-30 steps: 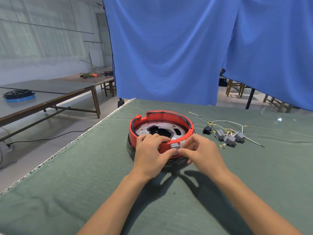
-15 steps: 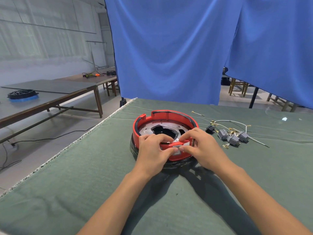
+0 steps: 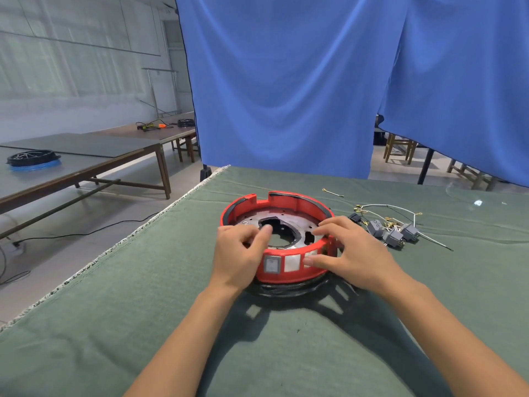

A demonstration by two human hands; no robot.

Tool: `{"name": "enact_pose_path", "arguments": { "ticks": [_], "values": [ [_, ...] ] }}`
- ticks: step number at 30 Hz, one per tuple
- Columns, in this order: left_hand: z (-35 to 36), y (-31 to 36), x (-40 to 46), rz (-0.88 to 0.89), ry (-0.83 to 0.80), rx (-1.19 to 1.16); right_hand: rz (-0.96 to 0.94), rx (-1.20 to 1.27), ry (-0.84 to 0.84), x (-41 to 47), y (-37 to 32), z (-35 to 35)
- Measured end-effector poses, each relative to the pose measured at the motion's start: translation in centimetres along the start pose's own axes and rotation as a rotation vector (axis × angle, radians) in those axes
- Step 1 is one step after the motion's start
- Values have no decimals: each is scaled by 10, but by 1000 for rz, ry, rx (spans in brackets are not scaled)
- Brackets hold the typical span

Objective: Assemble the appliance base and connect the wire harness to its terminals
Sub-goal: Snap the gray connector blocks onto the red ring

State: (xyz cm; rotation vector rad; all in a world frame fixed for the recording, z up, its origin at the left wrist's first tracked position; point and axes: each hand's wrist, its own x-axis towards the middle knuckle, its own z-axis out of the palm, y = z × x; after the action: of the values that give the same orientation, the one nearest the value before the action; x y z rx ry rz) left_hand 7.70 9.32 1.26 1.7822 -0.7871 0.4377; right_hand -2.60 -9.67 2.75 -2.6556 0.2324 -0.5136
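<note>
Head view: the red appliance base (image 3: 282, 224) sits just right of the frame's centre on the green cloth-covered table (image 3: 143, 310), stacked on a black ring (image 3: 286, 290) that shows beneath its near edge. Its near wall carries a row of rectangular windows; the leftmost holds a grey switch (image 3: 271, 264), the one beside it looks unfilled, and the third is partly behind the right thumb. The left hand (image 3: 239, 259) rests against the ring's near-left wall, fingers loosely curled over the rim and gripping nothing that I can make out. The right hand (image 3: 347, 253) lies on the near-right wall with fingers spread and fairly straight, thumb pressed flat on the outer face (a steadying touch, not a pinch). The wire harness (image 3: 392, 227), with grey switches and brass terminals, lies at centre right, apart from the base and just beyond the right hand.

The step in hand appears to be fitting switches into the wall openings. The next move probably calls for reaching right to take another grey switch, turning it to match a window, and pressing it in squarely while the other hand braces the ring.
</note>
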Motion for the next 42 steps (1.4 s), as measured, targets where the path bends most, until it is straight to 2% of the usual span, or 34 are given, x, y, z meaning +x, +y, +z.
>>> {"name": "enact_pose_path", "arguments": {
  "ticks": [3,5,8,11,15,19,23,25,28,30,32,34,36,38,40,42],
  "values": [
    [-9,-6,2,-10,58,110,3,86,-32,1,-4,-1],
    [-6,-4,0,51,76,229,4,152,6,0,-8,4],
    [7,4,-5,243,73,392,-15,198,96,-1,-15,17],
    [20,5,-8,430,61,608,-38,235,107,-1,-15,18],
    [31,7,-2,440,115,806,-21,322,229,-5,-2,11],
    [48,16,6,410,116,899,219,154,446,2,24,6],
    [58,14,7,391,110,821,450,-113,504,13,65,0],
    [59,11,4,408,117,770,478,-240,498,20,79,3],
    [58,8,6,417,123,732,544,-449,389,35,93,13],
    [60,11,7,388,118,716,585,-587,306,44,98,20],
    [61,14,10,353,106,705,575,-645,306,49,101,22],
    [62,15,11,339,85,701,495,-521,415,48,97,19],
    [61,15,11,340,63,699,356,-190,567,44,85,11],
    [59,14,11,327,42,690,294,210,596,43,62,-1],
    [57,14,10,309,18,667,297,791,439,38,33,-14],
    [56,14,7,295,6,619,294,1341,103,29,9,-20]
  ]
}}
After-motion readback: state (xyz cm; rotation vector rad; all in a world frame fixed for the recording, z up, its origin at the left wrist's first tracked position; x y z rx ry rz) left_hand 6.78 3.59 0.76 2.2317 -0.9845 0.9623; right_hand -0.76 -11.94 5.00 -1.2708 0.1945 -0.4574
